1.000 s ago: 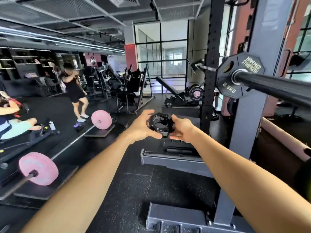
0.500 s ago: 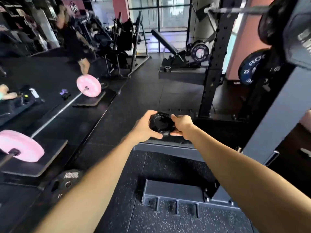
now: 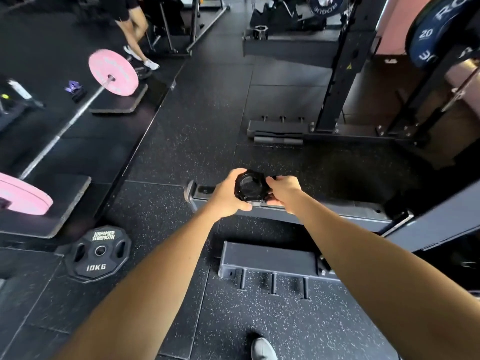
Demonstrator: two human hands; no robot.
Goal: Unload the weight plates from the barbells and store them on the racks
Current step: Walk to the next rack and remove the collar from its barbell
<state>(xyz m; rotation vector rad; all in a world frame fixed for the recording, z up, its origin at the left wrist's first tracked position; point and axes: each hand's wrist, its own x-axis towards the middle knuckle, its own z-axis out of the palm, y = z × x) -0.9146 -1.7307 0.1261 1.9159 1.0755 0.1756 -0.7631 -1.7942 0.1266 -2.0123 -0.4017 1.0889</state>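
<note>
**Black collar clamp held in both hands above the rack base**

Centre: round black plastic barbell collar clamp (image 3: 250, 185) gripped between left hand (image 3: 228, 194) and right hand (image 3: 284, 189), both arms stretched forward. Left fingers curled round the clamp's left rim, thumb under its near edge; right fingers pinching its right side. Clamp raised in the air over the grey steel base beam of the rack (image 3: 324, 209), not resting on it.

Near left, flat on the black speckled rubber floor (image 3: 181, 126): black twelve-sided 10 kg weight plate marked "Hammer Strength" (image 3: 100, 253). Far left: steel barbell (image 3: 65, 128) on dark floor pads, loaded with one pink round bumper plate at its far end (image 3: 113, 72) and one at its near end (image 3: 20, 194). Far right: blue 20 kg bumper plate (image 3: 428, 35) hung upright beside the black perforated rack upright (image 3: 340, 68). Near centre: grey rack foot with three short pegs (image 3: 270, 261). Bottom edge: toe of a grey shoe (image 3: 262, 349).
</note>
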